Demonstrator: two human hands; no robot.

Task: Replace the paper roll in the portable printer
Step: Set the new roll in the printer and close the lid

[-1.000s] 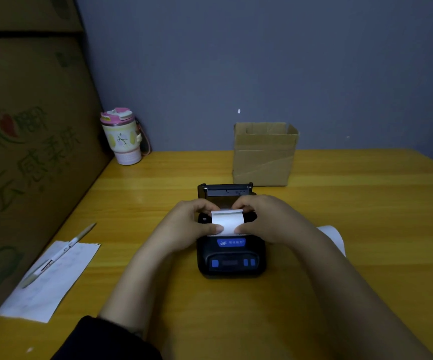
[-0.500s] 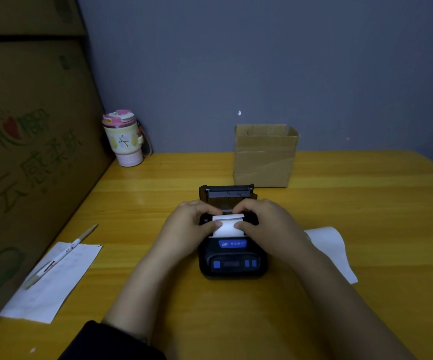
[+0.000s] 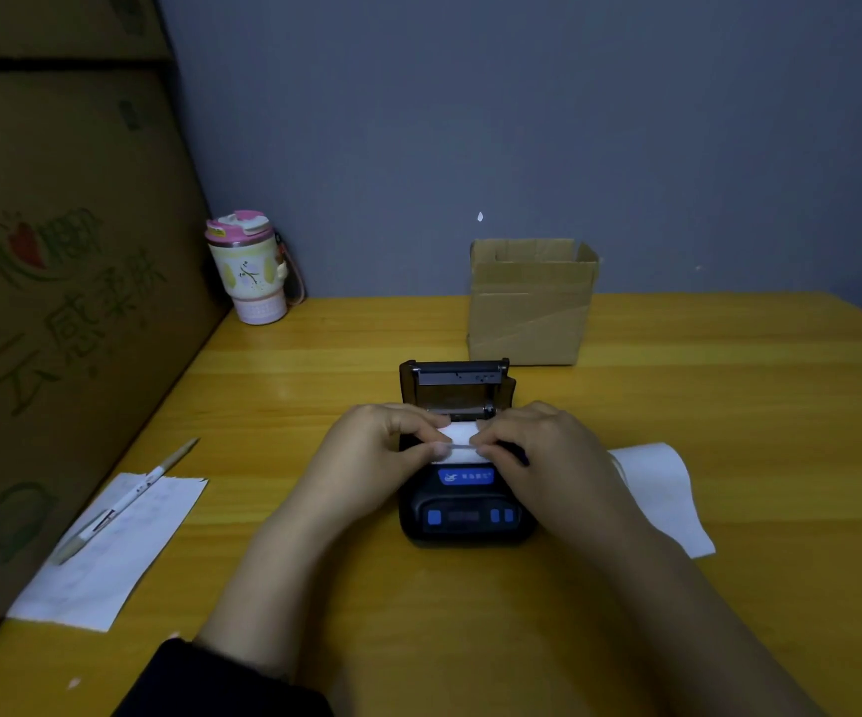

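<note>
Currently, at frame centre, the printer (image 3: 465,489) is sitting on the bench (image 3: 729,406) with its lid (image 3: 457,377) standing open. The left hand (image 3: 367,458) and right hand (image 3: 548,452) are each pinching an edge of the paper (image 3: 457,442) over the open bay. Judgement: roll seated or nearly so; feeding the paper end out and closing the lid are remaining.

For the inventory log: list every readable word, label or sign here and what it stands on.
"云感柔肤", in large green characters: big carton on the left.
Blue label on the printer: white logo and characters, too small to read.
Pen: dark marks, unreadable.
Cup: drawings only, no legible text.
Small box: no text.
</note>
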